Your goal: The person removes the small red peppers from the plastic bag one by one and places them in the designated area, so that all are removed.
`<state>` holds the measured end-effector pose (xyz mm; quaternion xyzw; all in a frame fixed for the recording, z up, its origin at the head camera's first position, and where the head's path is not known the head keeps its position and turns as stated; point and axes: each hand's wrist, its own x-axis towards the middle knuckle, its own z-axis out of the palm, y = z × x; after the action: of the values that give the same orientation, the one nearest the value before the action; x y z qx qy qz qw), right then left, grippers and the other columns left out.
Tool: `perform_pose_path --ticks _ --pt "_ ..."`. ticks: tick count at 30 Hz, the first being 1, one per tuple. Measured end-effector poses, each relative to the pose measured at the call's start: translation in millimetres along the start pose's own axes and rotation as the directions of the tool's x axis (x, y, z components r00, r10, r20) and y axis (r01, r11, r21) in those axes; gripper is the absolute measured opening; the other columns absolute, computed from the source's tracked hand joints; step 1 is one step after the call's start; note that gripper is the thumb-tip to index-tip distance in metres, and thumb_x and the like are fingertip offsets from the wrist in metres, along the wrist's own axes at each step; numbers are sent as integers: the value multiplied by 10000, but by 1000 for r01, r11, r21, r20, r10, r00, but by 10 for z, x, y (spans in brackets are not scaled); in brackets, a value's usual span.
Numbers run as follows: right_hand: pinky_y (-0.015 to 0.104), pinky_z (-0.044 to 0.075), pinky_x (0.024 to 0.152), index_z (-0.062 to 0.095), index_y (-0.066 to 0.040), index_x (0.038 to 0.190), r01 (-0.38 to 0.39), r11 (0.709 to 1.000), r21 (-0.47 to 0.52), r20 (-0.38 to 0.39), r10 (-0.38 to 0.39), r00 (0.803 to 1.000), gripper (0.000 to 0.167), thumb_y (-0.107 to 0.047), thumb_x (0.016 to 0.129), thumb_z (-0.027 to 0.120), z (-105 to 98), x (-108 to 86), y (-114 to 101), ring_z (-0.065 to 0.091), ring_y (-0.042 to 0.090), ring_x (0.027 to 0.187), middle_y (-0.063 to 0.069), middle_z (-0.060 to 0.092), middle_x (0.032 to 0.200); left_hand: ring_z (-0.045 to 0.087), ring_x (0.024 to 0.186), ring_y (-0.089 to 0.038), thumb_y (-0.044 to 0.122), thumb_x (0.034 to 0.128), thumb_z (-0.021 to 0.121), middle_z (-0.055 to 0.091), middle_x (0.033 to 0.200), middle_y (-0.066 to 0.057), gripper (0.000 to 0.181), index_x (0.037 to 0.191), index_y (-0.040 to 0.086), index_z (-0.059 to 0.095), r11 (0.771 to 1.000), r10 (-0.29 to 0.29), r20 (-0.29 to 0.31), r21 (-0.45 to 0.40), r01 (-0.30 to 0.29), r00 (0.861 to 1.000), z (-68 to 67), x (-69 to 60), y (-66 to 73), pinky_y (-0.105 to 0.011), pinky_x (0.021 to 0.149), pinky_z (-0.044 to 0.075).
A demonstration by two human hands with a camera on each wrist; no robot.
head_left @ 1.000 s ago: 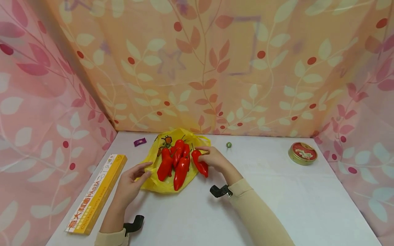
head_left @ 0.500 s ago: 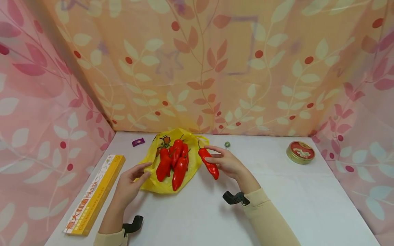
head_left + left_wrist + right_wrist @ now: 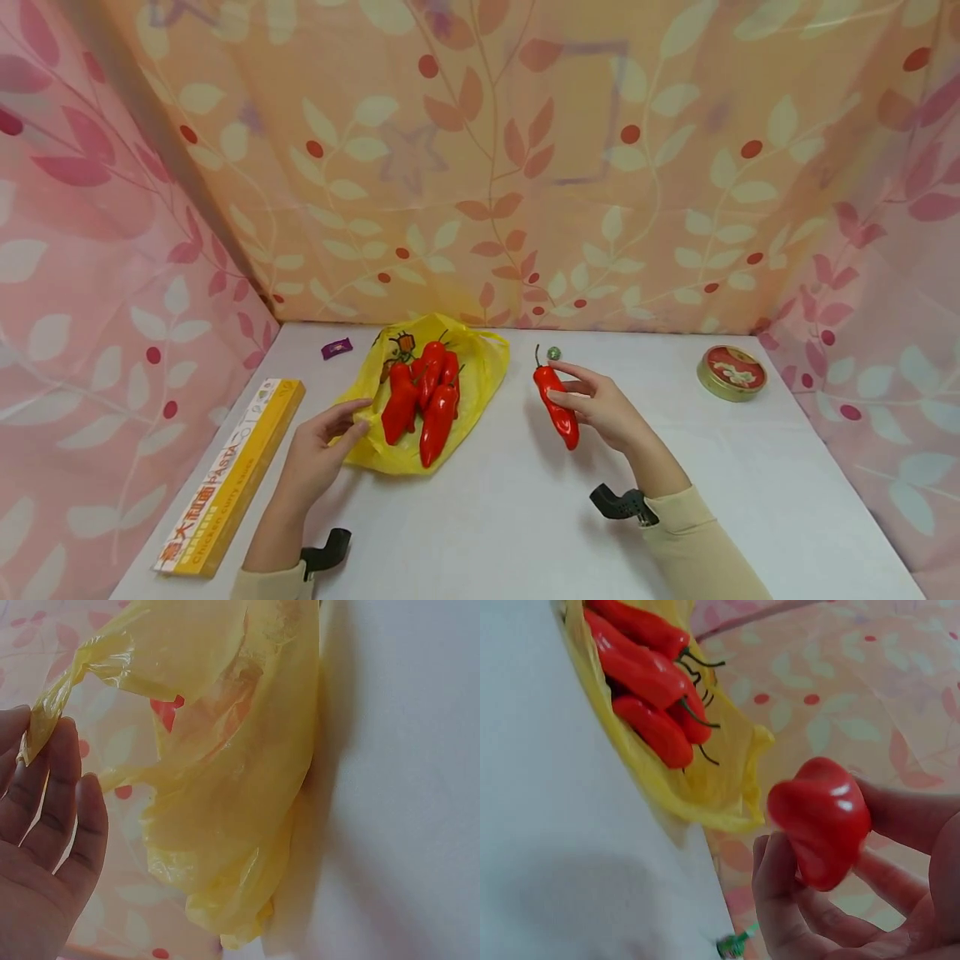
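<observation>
A yellow plastic bag [image 3: 480, 392] lies spread on the table with several glossy red chili peppers [image 3: 438, 423] on it. At its left edge my left hand [image 3: 317, 450] pinches a fold of the plastic between thumb and fingers, as the left wrist view also shows. To the right of the bag, my right hand [image 3: 609, 410] grips one red chili pepper [image 3: 557, 408] by its middle, with the dark stem upward. This pepper appears held above the table, apart from the bag. In the right wrist view its blunt end [image 3: 823, 825] faces the camera.
A yellow pasta box [image 3: 232, 479] lies at the left. Behind the bag sits a small purple wrapped candy [image 3: 337, 347]. A green-wrapped lollipop [image 3: 553, 353] is just behind the held pepper. A round red-and-gold tin [image 3: 732, 372] stands at the far right. Patterned cloth encloses the table.
My right hand has carried one chili pepper from the bag's right edge rightward over the table. The left hand stays at the bag, and the other peppers lie about where they were.
</observation>
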<state>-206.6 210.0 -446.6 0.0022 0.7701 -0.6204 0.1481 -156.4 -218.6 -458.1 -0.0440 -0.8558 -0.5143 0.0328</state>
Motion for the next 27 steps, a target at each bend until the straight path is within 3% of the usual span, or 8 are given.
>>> perform_pose_path --ticks 5,13,21,27 --pt "385 584 874 484 -273 1504 19 998 -67 -23 -21 1000 627 -359 932 727 -220 -138 57 577 345 1199 208 508 1444 590 1063 -182 339 998 642 663 1279 -58 381 1343 178 662 1000 -21 -9 8 21 1000 -31 -18 9 -145 834 532" --pt "456 581 902 426 -280 1540 35 987 -158 -40 -42 998 621 -344 973 672 -553 -354 179 492 438 1308 225 435 1510 578 1021 -160 295 993 656 679 1265 -67 367 1333 156 669 998 -8 1 -60 8 1000 -6 -16 -4 -136 851 524" --pt "514 571 918 319 -187 1586 4 969 -248 -95 -28 995 739 -384 967 673 -945 -543 294 474 496 1325 279 410 1518 578 1039 -155 293 994 655 666 1289 -71 372 1335 143 667 998 -20 -8 -57 20 1000 -5 -9 -8 -128 863 517" --pt "523 571 913 326 -196 1584 -28 952 -306 -126 -11 992 733 -415 970 659 -1241 -640 418 443 523 1327 294 402 1509 579 1031 -156 306 990 660 676 1277 -64 364 1325 167 677 998 -25 -7 -56 25 1000 -18 -7 -12 -130 854 520"
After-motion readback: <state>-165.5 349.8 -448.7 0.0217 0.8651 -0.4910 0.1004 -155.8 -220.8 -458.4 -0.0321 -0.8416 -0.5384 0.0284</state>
